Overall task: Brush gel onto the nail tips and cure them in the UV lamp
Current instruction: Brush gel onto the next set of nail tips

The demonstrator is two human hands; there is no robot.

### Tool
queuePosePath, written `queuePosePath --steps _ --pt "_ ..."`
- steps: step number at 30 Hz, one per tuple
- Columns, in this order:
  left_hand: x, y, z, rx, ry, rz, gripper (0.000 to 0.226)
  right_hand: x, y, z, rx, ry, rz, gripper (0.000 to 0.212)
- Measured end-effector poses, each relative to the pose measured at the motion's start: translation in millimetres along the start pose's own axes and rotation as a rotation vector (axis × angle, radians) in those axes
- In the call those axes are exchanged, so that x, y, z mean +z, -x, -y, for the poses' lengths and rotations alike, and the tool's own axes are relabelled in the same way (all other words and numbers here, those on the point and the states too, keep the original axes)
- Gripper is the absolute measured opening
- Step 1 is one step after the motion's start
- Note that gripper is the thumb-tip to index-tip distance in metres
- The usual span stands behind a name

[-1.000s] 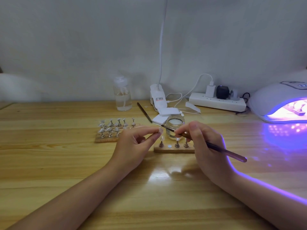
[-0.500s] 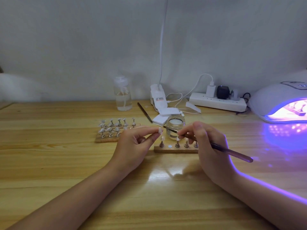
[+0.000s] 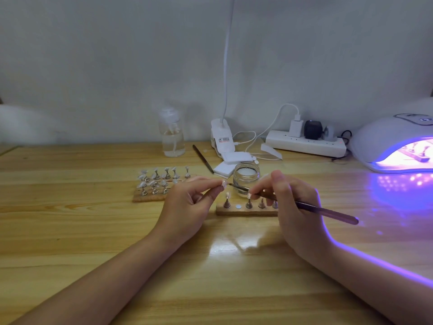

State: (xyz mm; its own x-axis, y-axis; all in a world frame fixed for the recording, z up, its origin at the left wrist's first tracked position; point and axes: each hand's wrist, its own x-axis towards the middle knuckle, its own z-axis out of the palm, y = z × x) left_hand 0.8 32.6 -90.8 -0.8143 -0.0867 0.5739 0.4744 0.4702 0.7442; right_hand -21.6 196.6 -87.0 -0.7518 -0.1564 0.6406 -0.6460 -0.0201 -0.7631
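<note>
Evidently the person is mid-coat: the left hand (image 3: 187, 205), at the centre of the frame, pinches one nail tip (image 3: 224, 183) on its small stand between thumb and forefinger, lifted off the table so its face turns toward the bristles. The right hand (image 3: 293, 207) grips the brush (image 3: 304, 205) like a pen, fingers curled round the shaft, the handle trailing to the lower right and the bristle end reaching left to just beside the held tip — whether it touches is too fine to tell.

Just below the hands lies the near wooden holder (image 3: 246, 211), with a bare disc where a stand is missing, probably the slot the held piece came from. The open gel jar (image 3: 246, 175) sits just behind it, likely kept near so the brush can reload with a short reach.

Left of centre a second wooden holder (image 3: 150, 195) carries many more tips, so I judge much work remains. At the right edge the UV lamp (image 3: 393, 146) glows violet with a rack of stands visible inside — one batch seems to be curing while the next is coated. A clear pump bottle (image 3: 172, 134) and a power strip (image 3: 304, 144) stand along the wall, well apart from the work.
</note>
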Motion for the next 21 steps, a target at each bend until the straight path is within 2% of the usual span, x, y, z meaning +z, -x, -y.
queuePosePath --steps 4,12,21 --pt "0.3 0.3 0.0 0.018 -0.038 0.007 0.025 1.4 0.1 1.0 -0.026 0.118 0.065 0.033" --pt "0.0 0.1 0.8 -0.035 -0.013 -0.016 0.023 0.9 1.5 -0.9 0.011 -0.013 0.028 0.042" --pt "-0.2 0.4 0.6 -0.020 -0.047 -0.009 0.022 2.5 -0.1 0.5 -0.009 0.079 0.083 0.032"
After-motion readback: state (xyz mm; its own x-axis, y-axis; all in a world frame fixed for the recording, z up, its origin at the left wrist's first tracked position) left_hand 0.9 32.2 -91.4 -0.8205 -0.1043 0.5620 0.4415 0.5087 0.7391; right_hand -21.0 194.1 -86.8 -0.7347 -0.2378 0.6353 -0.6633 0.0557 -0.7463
